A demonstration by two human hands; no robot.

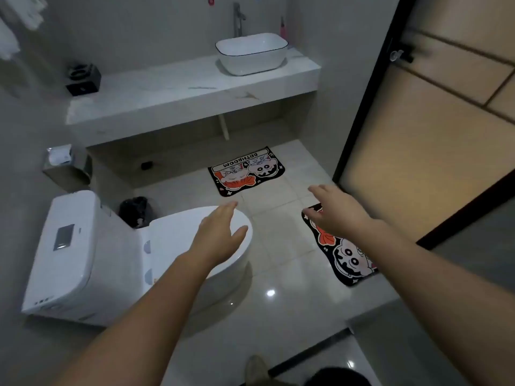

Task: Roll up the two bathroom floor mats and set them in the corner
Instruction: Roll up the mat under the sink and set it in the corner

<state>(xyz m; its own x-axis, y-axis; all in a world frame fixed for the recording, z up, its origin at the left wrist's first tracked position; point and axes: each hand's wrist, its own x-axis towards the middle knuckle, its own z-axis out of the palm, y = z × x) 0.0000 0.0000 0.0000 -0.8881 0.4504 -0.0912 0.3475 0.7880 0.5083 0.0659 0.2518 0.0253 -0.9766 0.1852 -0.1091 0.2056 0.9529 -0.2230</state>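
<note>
Two black floor mats with cartoon prints lie flat on the tiled floor. The far mat (246,171) sits in front of the counter, its "BATHROOM" lettering upside down to me. The near mat (341,250) lies on the right by the door, partly hidden under my right arm. My left hand (218,234) hovers over the toilet lid with straight fingers and holds nothing. My right hand (337,210) is stretched out above the near mat's far end, fingers spread, touching nothing that I can tell.
A white toilet (92,254) fills the left side. A small black bin (135,208) stands behind it. The marble counter (178,93) with a white basin (252,52) runs along the back wall. A frosted sliding door (418,151) bounds the right. My shoe (256,369) shows at the bottom.
</note>
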